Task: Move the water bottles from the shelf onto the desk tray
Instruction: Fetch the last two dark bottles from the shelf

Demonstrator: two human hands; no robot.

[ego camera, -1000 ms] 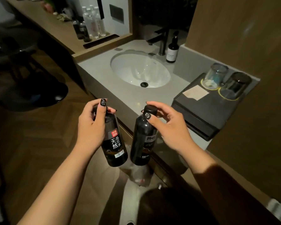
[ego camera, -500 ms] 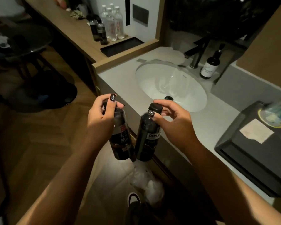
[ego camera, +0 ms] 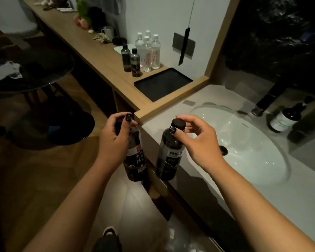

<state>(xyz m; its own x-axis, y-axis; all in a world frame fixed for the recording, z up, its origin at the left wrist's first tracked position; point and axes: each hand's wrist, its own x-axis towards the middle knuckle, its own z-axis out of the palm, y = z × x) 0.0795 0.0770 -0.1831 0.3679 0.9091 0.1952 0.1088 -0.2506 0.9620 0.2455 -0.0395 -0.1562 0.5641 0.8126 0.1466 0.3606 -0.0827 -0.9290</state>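
- Standing beside wooden desk (ego camera: 91,51), running along wall toward sink counter (ego camera: 262,188); white basin (ego camera: 244,142) set into counter at right.
- Lying at near end of desk: black tray (ego camera: 164,84), nothing on it. No bottle delivered to tray yet, as far as visible.
- Standing on bare desk just beyond tray: four clear bottles (ego camera: 147,51) and two small dark bottles (ego camera: 131,60), grouped close together. Unclear whether these count toward task.
- Hanging in mid-air in front of counter edge, short of tray: left dark bottle (ego camera: 135,160), white characters on label, and right dark bottle (ego camera: 168,157), label reading PH8.
- Gripping neck and cap of left dark bottle: left hand (ego camera: 113,140), fingers wrapped round top, thumb across front.
- Pinching right dark bottle just below black cap: right hand (ego camera: 198,140), thumb and fingertips closed on neck, remaining fingers loosely curled above.
- Standing near tap at far right: dark pump bottle (ego camera: 287,117), apart from task.
- Judging progress: carry phase, both bottles in hand and near tray; setting down still pending. Source shelf not in view, so remaining count not determinable.
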